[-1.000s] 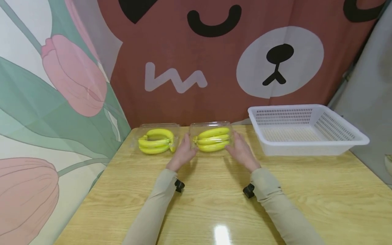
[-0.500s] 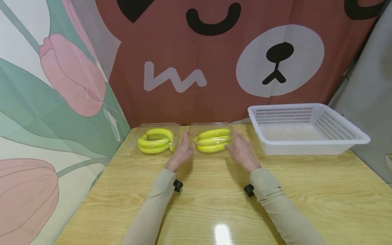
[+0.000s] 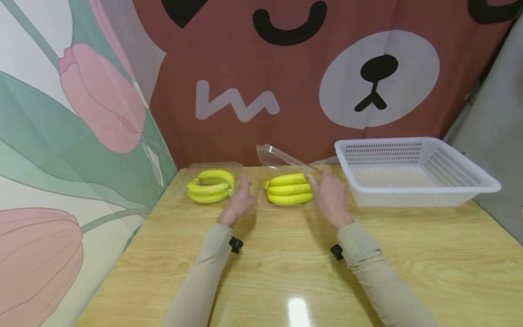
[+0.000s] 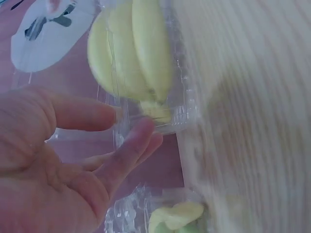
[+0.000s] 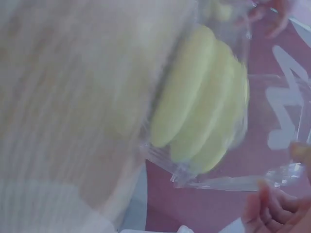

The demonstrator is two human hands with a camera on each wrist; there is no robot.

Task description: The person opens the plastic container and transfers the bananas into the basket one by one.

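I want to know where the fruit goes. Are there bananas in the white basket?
No, the white basket holds nothing; the bananas lie in a clear box on the table.

Head view high, looking down table; wrist views close, flanking open banana box (image 3: 288, 193).

A light wooden table (image 3: 429, 268) with a visible grain fills the foreground, and a bright patch of overhead light (image 3: 298, 311) glares off its glossy near edge. Behind it hangs a reddish-brown cloth (image 3: 253, 59) printed with a cartoon bear's face, its white muzzle and black nose to the right. To the left stands a panel with big pink tulips (image 3: 102, 100) and green leaves on a pale ground; a plain grey surface (image 3: 494, 118) closes the right side.
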